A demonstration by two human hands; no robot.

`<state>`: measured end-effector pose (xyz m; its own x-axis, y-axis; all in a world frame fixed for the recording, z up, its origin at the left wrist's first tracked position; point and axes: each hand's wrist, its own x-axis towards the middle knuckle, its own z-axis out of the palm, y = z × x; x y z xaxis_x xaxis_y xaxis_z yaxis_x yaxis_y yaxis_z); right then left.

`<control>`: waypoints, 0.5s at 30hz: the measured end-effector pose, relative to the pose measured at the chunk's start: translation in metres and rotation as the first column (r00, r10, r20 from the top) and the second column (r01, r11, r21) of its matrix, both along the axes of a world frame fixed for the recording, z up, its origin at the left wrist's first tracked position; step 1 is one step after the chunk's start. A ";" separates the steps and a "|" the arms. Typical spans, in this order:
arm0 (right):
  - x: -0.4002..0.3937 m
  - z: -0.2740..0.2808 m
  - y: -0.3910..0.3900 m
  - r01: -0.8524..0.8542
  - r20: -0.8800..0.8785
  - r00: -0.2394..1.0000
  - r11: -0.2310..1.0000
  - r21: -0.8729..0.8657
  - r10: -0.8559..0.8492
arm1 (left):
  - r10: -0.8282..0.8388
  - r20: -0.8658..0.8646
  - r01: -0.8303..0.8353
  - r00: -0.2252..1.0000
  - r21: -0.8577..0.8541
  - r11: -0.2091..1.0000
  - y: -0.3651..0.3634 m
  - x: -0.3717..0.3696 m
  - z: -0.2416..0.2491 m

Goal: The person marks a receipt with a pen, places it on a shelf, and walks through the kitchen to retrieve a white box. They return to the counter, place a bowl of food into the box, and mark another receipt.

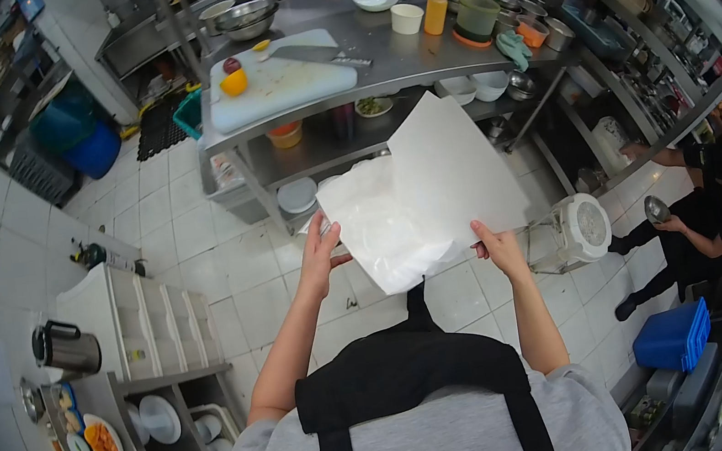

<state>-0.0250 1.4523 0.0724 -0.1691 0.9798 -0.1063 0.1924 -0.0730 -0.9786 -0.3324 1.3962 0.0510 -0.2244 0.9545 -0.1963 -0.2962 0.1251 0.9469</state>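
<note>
White sheets of paper or plastic (455, 171) are held up in front of my body, one part crinkled and shiny at the left. My left hand (319, 252) is at the left edge of the sheets, its fingers partly behind them, and whether it grips them is unclear. At the lower right edge, my right hand (498, 245) pinches the sheets between thumb and fingers. Beyond them stands a steel table (393, 59) with a white cutting board (281, 84), a knife (309, 53) and a cut orange fruit (233, 83).
A person (701, 215) in dark clothes holds a metal bowl (656, 209) at the right. Near them are a round white-topped object (585, 228) and a blue box (672, 337). White drawers (152, 315) and a shelf unit with plates of food (103, 440) stand at the left.
</note>
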 end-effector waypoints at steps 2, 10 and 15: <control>0.012 -0.007 0.049 0.101 0.083 0.989 0.975 0.201 -0.119 | -0.009 0.022 0.010 1.000 -0.046 0.999 0.027 0.011 -0.005; 0.087 0.005 0.349 0.251 0.226 0.884 0.822 0.511 -0.410 | 0.087 0.058 -0.082 0.995 -0.077 0.994 0.118 0.046 0.003; 0.099 0.014 0.477 0.267 0.344 0.821 0.839 0.475 -0.456 | 0.232 0.044 -0.228 0.972 -0.077 0.971 0.154 0.059 0.012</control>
